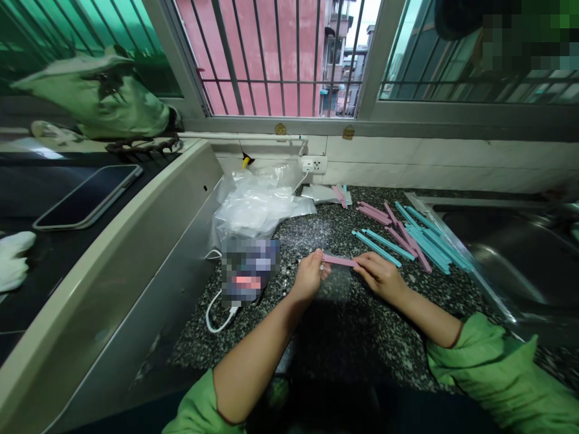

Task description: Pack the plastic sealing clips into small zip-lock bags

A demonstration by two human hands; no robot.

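Nearby, blue strips [409, 241] and plastic bags [257, 205] lie.

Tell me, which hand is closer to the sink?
Right. The right hand holds the pink stick on the side toward the sink; the left hand is farther away.

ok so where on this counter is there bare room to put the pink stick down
Bare granite countertop lies between the two forearms, below the pink stick held by the left hand and right hand. It is crowded right by the pile of sticks, behind by the plastic bags, left by the white cable.
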